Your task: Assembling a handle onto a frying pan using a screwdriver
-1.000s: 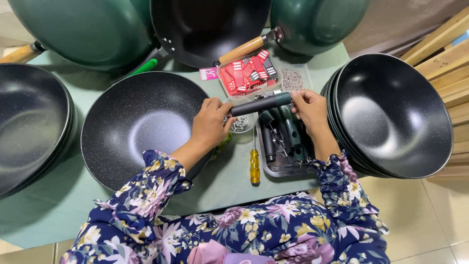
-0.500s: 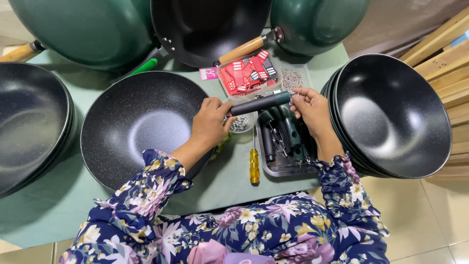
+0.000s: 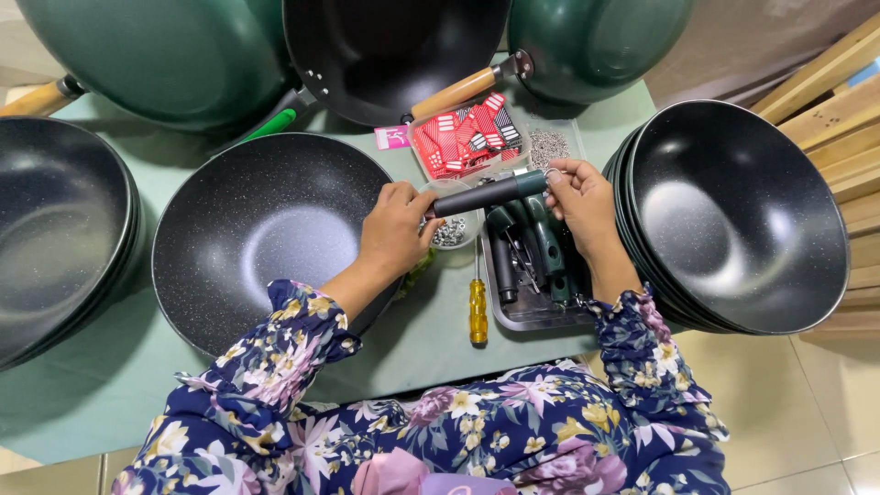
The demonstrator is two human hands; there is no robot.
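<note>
Black and green, the pan handle (image 3: 490, 192) lies left-to-right between both hands: left hand (image 3: 396, 225) closed around its black end, right hand (image 3: 579, 197) pinching its green end, above the tray (image 3: 536, 316).

A work table (image 3: 82, 403) covered in pale green sheeting fills most of the room's view, standing on a floor of glossy cream tiles (image 3: 807, 412). Pale wooden slats (image 3: 839, 101) lean at the right edge, under soft, even light from above.
</note>
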